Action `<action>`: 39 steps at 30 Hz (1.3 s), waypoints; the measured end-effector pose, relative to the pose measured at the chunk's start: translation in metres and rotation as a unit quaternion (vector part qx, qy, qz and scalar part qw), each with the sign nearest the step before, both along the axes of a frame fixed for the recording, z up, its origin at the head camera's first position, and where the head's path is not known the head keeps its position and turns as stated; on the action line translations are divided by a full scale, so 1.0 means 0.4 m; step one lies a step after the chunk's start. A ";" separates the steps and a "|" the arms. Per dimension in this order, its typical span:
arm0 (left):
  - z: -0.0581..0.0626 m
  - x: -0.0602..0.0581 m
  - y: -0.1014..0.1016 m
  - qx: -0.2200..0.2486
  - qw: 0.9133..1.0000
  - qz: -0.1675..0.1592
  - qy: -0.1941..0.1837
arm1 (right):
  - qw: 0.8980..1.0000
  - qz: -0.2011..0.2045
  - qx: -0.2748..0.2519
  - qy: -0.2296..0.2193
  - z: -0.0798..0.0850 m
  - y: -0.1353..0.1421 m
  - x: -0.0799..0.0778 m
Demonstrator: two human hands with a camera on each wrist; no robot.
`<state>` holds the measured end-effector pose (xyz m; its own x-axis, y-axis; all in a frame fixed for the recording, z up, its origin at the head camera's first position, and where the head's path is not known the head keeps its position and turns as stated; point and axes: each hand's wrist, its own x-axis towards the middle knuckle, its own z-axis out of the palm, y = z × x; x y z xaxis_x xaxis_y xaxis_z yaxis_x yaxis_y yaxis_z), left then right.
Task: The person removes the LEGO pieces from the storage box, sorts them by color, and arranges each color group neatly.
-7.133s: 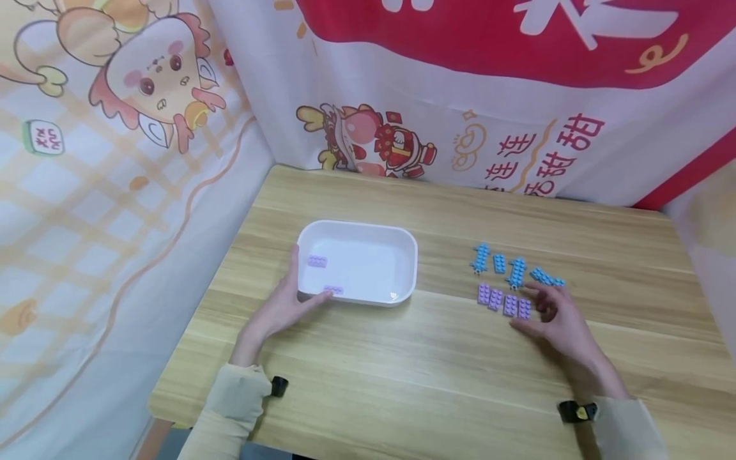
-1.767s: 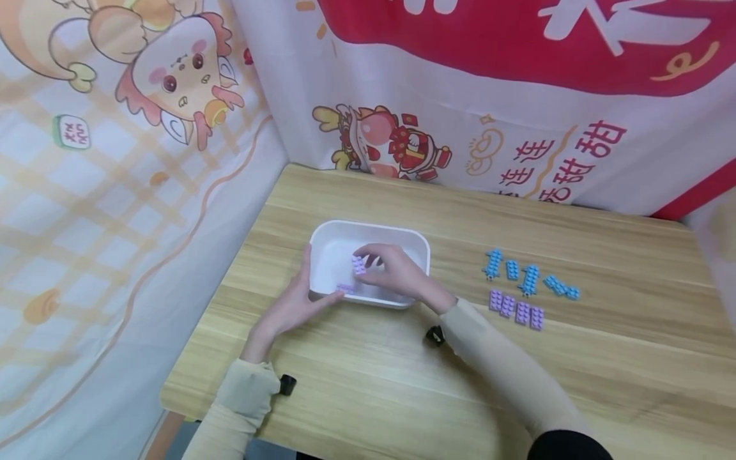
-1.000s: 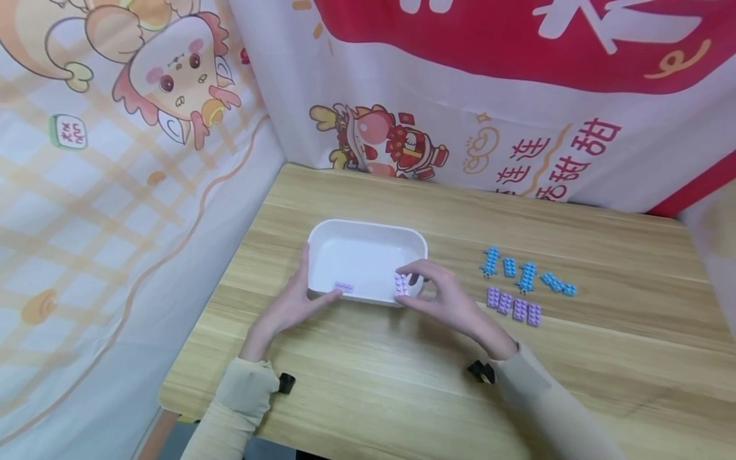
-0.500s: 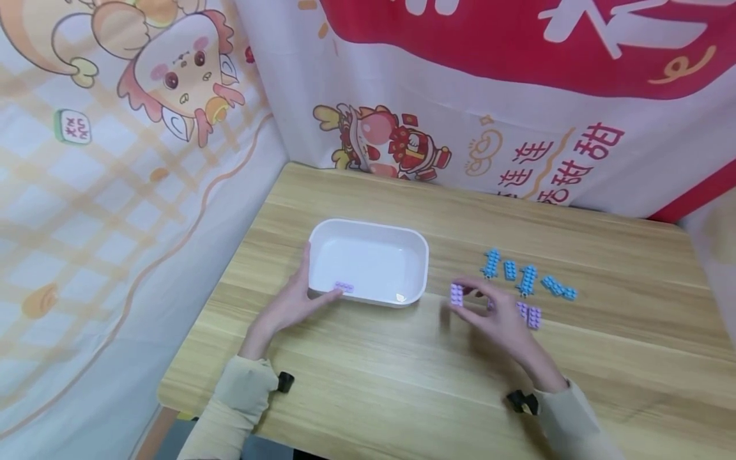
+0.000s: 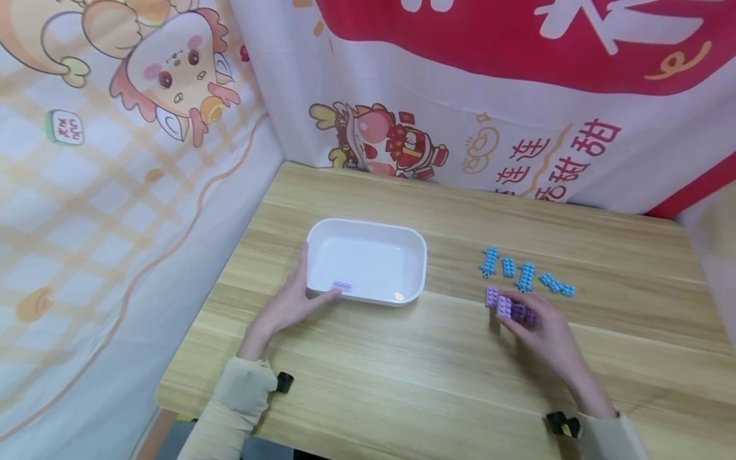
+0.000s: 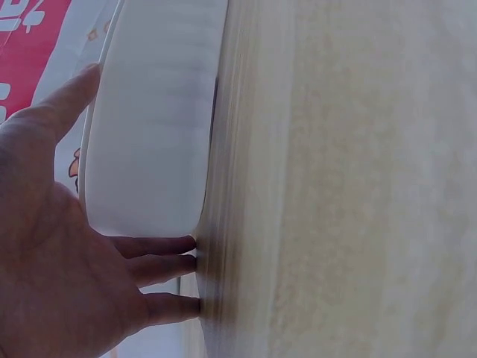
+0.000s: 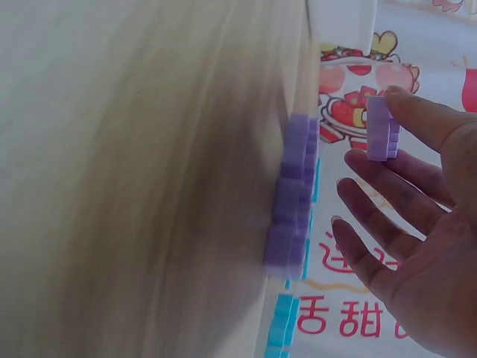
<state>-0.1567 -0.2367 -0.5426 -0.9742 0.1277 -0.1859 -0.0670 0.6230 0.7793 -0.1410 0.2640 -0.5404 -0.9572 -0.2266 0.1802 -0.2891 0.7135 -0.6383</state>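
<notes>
A white tray (image 5: 368, 260) lies on the wooden table, with one purple toy brick (image 5: 342, 287) inside near its front wall. My left hand (image 5: 289, 299) rests at the tray's left end, thumb at the near rim and fingers straight along the end wall; the left wrist view shows the thumb by the rim (image 6: 88, 112). My right hand (image 5: 543, 329) pinches a purple brick (image 7: 378, 128) between thumb and index finger, the other fingers spread. It is held over a row of purple bricks (image 7: 287, 201), partly hidden by the hand in the head view.
Behind the purple row lie several blue bricks (image 5: 526, 276), two with side pegs. A patterned cloth (image 5: 379, 89) hangs along the table's back edge, and another lines the left side. The table's bare wood (image 5: 402, 370) extends in front of the tray.
My right hand has taken a purple brick out of the tray and carried it right, to the purple row. Two purple bricks were in the tray earlier; one is there now. My left hand stays put.
</notes>
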 end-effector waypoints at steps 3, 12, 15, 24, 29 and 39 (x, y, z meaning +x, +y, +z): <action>0.000 -0.001 -0.001 -0.004 1.000 0.001 0.002 | 1.000 -0.009 0.010 -0.002 -0.001 0.014 0.000; 0.003 0.003 0.002 0.006 1.000 -0.003 0.011 | 0.998 -0.067 0.018 0.002 -0.011 0.107 0.006; 0.005 0.005 0.003 0.007 1.000 -0.005 0.013 | 0.996 -0.081 0.030 0.008 -0.012 0.143 0.006; 0.004 0.006 0.001 0.000 1.000 0.001 0.006 | 0.997 -0.047 0.062 -0.009 -0.054 0.198 -0.007; 0.000 0.007 -0.001 -0.004 1.000 0.001 0.009 | 0.996 -0.032 0.073 -0.045 -0.069 0.198 -0.011; 0.004 0.009 0.001 -0.004 1.000 -0.002 0.013 | 0.995 -0.027 0.066 -0.070 -0.051 0.192 -0.020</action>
<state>-0.1533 -0.2364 -0.5411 -0.9780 0.1307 -0.1623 -0.0447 0.6290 0.7761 -0.1488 0.3408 -0.5609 -0.9822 -0.1871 0.0165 -0.1630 0.8054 -0.5699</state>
